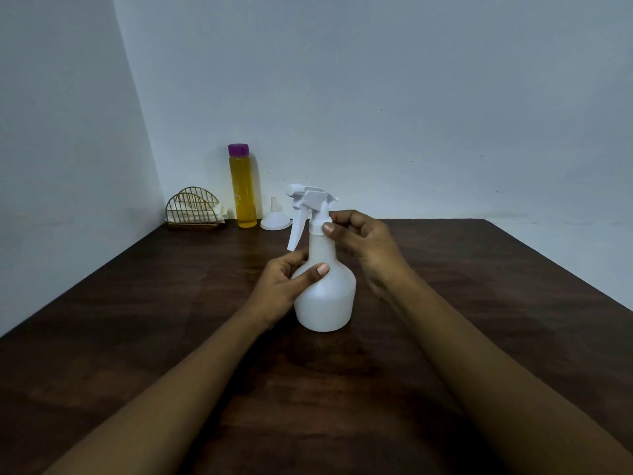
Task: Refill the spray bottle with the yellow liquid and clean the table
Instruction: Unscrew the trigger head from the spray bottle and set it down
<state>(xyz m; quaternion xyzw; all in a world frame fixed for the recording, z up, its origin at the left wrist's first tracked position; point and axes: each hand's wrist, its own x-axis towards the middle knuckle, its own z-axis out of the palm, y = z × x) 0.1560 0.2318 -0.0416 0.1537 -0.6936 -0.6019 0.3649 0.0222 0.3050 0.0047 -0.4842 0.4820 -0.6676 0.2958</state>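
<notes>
gold wire first, far left in the back corner: a small arched gold wire holder (193, 207) sits on the dark brown wooden table (137, 320), with something pale cream tucked inside it, cloth or paper, i cannot tell which. just beside it on the right stands a tall clear plastic bottle of yellow liquid (243, 190), upright, purple cap on, close against the pale grey-blue wall (411, 97). next along, a small white plastic funnel (275, 217) rests mouth-down on the wood, spout pointing up, right next to the yellow bottle.

on to the centre now. the left hand (284, 286) stretches in from the lower left, bare forearm lying over the table. its fingers and thumb are curled round the sloping shoulder of the translucent white plastic spray bottle (325, 296), thumb across the front, fingers wrapped round the far side. that spray bottle stands upright in the middle of the table, base flat on the wood, well apart from the things in the corner and nearer the person. its white trigger head (310, 200) sits on the neck, nozzle and lever pointing left. the body looks cloudy; how full it is i cannot tell.

and on the right, the right hand (363, 241), forearm stretching in from the lower right corner, pinches the white collar at the neck just under the trigger head, thumb at the front, fingers curled in from the right side.
</notes>
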